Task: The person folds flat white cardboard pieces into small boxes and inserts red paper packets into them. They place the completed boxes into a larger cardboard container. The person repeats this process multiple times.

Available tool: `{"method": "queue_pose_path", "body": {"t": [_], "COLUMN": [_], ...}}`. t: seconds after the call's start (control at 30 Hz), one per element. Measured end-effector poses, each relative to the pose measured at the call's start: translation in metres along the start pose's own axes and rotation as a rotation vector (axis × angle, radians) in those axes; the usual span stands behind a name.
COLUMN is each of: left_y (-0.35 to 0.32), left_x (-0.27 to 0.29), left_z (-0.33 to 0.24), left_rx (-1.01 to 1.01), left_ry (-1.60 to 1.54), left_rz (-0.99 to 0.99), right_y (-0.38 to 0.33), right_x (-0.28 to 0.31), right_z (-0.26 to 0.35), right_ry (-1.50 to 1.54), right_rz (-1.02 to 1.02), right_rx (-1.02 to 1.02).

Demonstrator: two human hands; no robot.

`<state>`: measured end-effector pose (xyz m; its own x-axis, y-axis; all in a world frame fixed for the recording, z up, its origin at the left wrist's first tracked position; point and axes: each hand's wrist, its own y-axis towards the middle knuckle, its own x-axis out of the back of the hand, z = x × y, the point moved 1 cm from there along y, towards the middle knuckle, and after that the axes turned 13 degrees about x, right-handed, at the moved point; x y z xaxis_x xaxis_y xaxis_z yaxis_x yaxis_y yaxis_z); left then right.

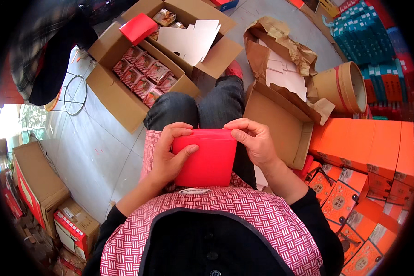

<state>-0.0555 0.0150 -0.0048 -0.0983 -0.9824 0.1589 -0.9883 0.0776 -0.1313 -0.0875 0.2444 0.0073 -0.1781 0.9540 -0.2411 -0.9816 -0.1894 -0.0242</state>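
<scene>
A bright red paper box (204, 163) rests upright against my lap, over the patterned apron. My left hand (168, 154) grips its left side, with the thumb across the face toward me and the fingers at the upper left corner. At the upper right corner, the thumb and forefinger of my right hand (256, 141) pinch the edge of the same box. A thin seam runs along the top edge between my hands. Whether anything lies inside the box cannot be seen.
Beyond my knees stands an open carton (175, 85) of pink-patterned packets (142, 73), beside another carton holding white card (191, 41) and a red box (138, 28). Right are flat white cards (285, 73) in brown paper, an empty cardboard tray (280, 122) and stacked orange boxes (349, 142).
</scene>
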Motion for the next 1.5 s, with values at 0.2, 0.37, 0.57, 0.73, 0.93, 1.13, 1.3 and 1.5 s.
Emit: {"method": "queue_pose_path", "body": {"t": [0.2, 0.37, 0.57, 0.73, 0.93, 1.13, 1.3, 1.5], "left_y": [-0.009, -0.017, -0.018, 0.002, 0.007, -0.021, -0.024, -0.004], "left_x": [-0.001, 0.001, -0.002, 0.001, 0.027, -0.008, -0.007, 0.016], "left_z": [0.002, -0.003, -0.007, -0.049, -0.007, 0.011, 0.011, -0.014], "left_rx": [-0.052, -0.089, -0.185, -0.467, -0.036, -0.080, -0.094, 0.376], "left_ry": [0.043, 0.010, 0.147, 0.707, -0.025, -0.108, -0.111, -0.467], "left_rz": [-0.025, -0.011, -0.048, 0.020, 0.145, 0.129, 0.079, 0.023], "right_y": [-0.016, -0.024, -0.032, -0.031, -0.043, -0.050, -0.048, -0.009], "right_x": [-0.011, -0.012, -0.019, -0.015, -0.018, -0.035, -0.028, -0.003], "right_z": [-0.008, 0.007, -0.011, -0.023, -0.018, -0.022, -0.026, 0.029], "right_ry": [-0.218, -0.469, -0.118, -0.194, -0.207, -0.392, -0.304, -1.069], "right_rz": [-0.050, 0.159, -0.024, -0.001, 0.008, 0.022, 0.125, 0.530], "right_rx": [0.218, 0.640, 0.323, 0.399, 0.431, 0.484, 0.437, 0.996]}}
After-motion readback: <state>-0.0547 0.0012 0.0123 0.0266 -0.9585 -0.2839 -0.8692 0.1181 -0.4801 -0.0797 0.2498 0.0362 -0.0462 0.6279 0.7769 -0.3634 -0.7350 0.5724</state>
